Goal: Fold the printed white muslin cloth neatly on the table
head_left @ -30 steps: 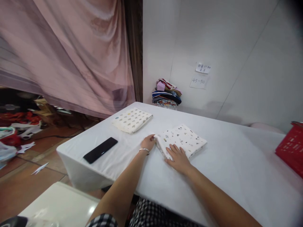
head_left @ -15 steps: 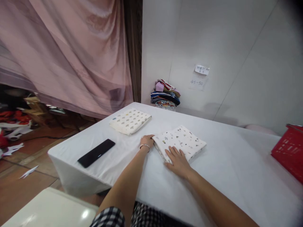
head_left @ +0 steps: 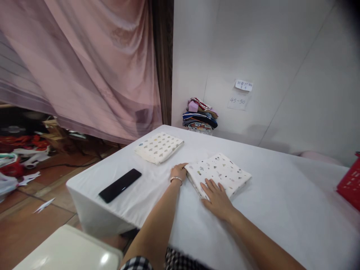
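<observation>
A folded white cloth (head_left: pixel 222 171) with small scattered prints lies slightly askew on the white-covered table (head_left: pixel 284 198). At its left corner, my left hand (head_left: pixel 178 172) has its fingers closed around the edge; the fingertips are partly hidden by the fabric. My right hand (head_left: pixel 216 198) rests flat with fingers spread on the near side of the same cloth. Farther back to the left lies a second folded cloth (head_left: pixel 159 147), cream with rows of grey motifs, and no hand touches it.
A black phone (head_left: pixel 120 185) lies near the table's left edge. Behind the table rises a stack of folded clothes (head_left: pixel 200 115) against the wall. A red basket (head_left: pixel 350 183) stands at the far right. Lower left is a glossy white surface (head_left: pixel 67 249); a pink curtain (head_left: pixel 112 67) hangs behind.
The camera view has shifted slightly. Both hands stay at about the same places on the printed cloth, which looks little changed.
</observation>
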`<state>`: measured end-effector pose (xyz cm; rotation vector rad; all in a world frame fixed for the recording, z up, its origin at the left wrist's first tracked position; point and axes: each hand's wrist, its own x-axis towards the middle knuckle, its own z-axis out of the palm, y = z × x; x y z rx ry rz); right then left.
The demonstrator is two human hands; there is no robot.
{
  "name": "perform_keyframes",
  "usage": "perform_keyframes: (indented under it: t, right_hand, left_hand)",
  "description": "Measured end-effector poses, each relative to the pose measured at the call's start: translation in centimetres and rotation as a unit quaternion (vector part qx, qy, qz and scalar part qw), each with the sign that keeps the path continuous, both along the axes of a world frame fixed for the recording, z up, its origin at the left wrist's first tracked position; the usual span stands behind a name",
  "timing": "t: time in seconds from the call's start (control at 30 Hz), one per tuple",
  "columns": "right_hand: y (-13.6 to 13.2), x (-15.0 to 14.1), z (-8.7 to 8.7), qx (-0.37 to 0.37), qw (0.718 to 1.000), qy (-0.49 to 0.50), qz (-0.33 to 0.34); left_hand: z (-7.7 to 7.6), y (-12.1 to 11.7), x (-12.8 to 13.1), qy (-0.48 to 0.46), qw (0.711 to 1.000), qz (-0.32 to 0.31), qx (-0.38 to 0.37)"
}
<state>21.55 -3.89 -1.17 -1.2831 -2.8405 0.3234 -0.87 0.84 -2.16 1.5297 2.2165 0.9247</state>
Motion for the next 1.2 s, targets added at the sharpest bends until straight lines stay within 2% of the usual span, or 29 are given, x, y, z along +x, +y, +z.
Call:
perform_keyframes:
  t: [0.2, 0.33, 0.47, 0.53, 0.63, 0.7, 0.77, 0.83, 0.93, 1.1, 1.2]
  right_hand:
    - [0.1, -0.3, 0.2, -0.015, 1.000, -0.016, -0.006]
    - [0.2, -0.3, 0.3, -0.026, 0.999, -0.021, -0.003]
    - [0.1, -0.3, 0.3, -0.026, 1.000, -0.013, -0.005]
    - [0.0, -0.3, 0.3, -0.026, 1.000, -0.013, -0.008]
    - [0.0, -0.4, 0.3, -0.022, 1.000, -0.012, -0.009]
    - [-0.1, -0.5, 0.3, -0.013, 1.000, -0.004, -0.008]
    - [-0.2, -0.3, 0.2, 0.000, 1.000, 0.011, -0.007]
    - [-0.6, -0.1, -0.1, 0.021, 0.999, 0.029, -0.005]
    - [-1.2, 0.4, -0.4, 0.067, 0.996, 0.058, 0.006]
    - [-1.9, 0.7, -0.6, 0.089, 0.993, 0.076, 0.014]
    - [-1.9, 0.7, -0.2, 0.072, 0.994, 0.087, 0.009]
  left_hand:
    - [-0.3, 0.2, 0.0, 0.044, 0.999, -0.004, -0.023]
    - [-0.2, 0.3, -0.7, -0.012, 0.999, -0.024, -0.025]
    - [0.9, -0.4, -0.6, -0.037, 0.999, -0.031, -0.005]
    - [1.7, -0.9, 0.5, -0.002, 0.999, -0.041, 0.032]
    - [2.2, -1.2, 2.9, 0.112, 0.985, -0.104, 0.083]
    - [1.8, -1.2, 4.2, 0.173, 0.971, -0.153, 0.062]
    - [0.9, -1.0, 4.7, 0.201, 0.963, -0.178, 0.005]
    - [-0.1, -0.8, 4.6, 0.213, 0.960, -0.178, -0.040]
    - [-0.6, -0.6, 4.1, 0.230, 0.956, -0.177, -0.051]
    - [1.2, -0.1, 5.1, 0.254, 0.946, -0.166, -0.111]
    - [2.2, 0.3, 6.6, 0.275, 0.941, -0.167, -0.100]
